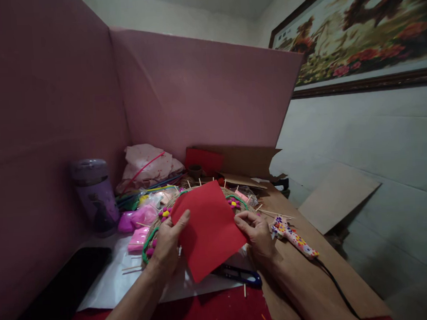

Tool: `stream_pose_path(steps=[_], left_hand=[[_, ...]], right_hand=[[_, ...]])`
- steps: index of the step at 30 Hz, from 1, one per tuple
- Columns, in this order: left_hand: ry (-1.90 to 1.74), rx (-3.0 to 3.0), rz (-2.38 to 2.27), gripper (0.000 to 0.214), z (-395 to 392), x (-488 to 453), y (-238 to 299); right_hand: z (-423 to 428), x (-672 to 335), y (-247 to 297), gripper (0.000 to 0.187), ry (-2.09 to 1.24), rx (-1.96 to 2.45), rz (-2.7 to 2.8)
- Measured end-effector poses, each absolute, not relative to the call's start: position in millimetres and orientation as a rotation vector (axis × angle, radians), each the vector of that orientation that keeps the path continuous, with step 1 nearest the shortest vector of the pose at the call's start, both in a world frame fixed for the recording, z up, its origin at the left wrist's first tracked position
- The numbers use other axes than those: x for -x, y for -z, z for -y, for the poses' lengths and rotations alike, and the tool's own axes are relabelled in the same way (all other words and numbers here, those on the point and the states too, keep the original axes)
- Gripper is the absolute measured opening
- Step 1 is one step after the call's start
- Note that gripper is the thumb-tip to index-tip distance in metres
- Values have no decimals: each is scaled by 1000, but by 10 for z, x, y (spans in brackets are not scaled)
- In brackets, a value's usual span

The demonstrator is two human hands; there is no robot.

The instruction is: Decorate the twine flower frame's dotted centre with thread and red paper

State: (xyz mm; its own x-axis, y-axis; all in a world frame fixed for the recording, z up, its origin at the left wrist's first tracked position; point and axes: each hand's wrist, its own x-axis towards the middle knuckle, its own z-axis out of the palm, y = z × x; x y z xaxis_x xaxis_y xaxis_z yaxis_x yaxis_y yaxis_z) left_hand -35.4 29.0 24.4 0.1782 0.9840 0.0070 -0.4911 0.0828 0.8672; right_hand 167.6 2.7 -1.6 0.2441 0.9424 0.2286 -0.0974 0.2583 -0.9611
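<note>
A square sheet of red paper (211, 231) is held up between both hands, tilted, over the table. My left hand (168, 238) grips its left edge, thumb on the front face. My right hand (255, 232) pinches its right edge between thumb and fingers. Behind the sheet, and partly hidden by it, lies a round wreath (153, 232) of twine with sticks poking out, green trim and magenta flowers with yellow centres. Below the sheet, dark blue thread snips (243, 275) show in part on white paper (115, 279).
At right, a flower-patterned glue gun (295, 237) with a black cord rests on cardboard (317, 282). A purple tumbler (96, 200), pink clay packets (139, 216) and a bundled cloth (151, 164) stand at left. A black flat object (69, 287) lies front left. Pink panels (201, 87) enclose the back.
</note>
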Motion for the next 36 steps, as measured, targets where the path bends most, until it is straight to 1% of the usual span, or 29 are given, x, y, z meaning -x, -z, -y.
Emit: stream_pose_path(steps=[3, 6, 9, 15, 18, 22, 25, 29, 32, 36], left_hand=[[-1420, -841, -747, 38, -368, 415, -260], [-1503, -820, -793, 36, -399, 467, -271], [-1536, -776, -777, 35, -397, 507, -300], [-1585, -627, -724, 38, -386, 480, -286], [-1578, -646, -726, 38, -348, 406, -257], [-1549, -814, -817, 33, -297, 354, -265], [-1495, -991, -952, 26, -283, 365, -289], [-1366, -1107, -1041, 21, -275, 373, -288], [-1288, -1158, -1072, 22, -273, 379, -261], [-1291, -1153, -988, 29, -295, 419, -254]], right_hand=[[-11, -1635, 53, 24, -928, 1046, 1050], [0, -1617, 79, 24, -990, 1030, 1060], [9, -1620, 86, 27, -1055, 992, 1036], [60, -1524, 112, 40, -1295, 882, 1048], [86, -1425, 98, 37, -1345, 895, 1016], [61, -1431, 14, 27, -1224, 904, 830], [8, -1551, -26, 26, -1084, 886, 759], [-56, -1709, -2, 28, -892, 951, 814], [-84, -1773, 26, 30, -755, 970, 874], [-112, -1826, 46, 34, -727, 997, 878]])
